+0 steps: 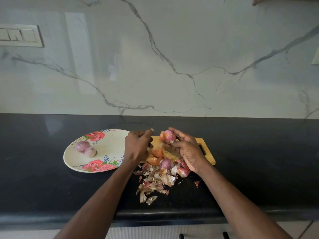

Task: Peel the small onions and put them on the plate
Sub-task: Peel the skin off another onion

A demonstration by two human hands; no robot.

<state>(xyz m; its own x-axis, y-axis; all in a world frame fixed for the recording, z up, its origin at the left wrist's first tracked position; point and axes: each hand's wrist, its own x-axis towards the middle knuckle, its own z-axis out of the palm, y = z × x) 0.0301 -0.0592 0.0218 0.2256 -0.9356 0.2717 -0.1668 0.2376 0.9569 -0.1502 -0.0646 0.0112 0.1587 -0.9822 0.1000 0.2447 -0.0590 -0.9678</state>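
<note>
My right hand [185,149] holds a small pink onion [169,135] between thumb and fingers above the wooden cutting board [207,152]; loose orange skin hangs off its left side. My left hand [138,144] hovers just left of it with fingers curled, and what it holds cannot be made out. The flowered plate [72,161] to the left carries two peeled onions [86,148]. Another onion [166,163] lies among the skins at the board's near edge.
A heap of dry onion skins [155,180] spreads from the board toward the black counter's front edge [155,216]. A marble backsplash [155,66] rises behind the counter, with a switch plate [20,36] at the upper left.
</note>
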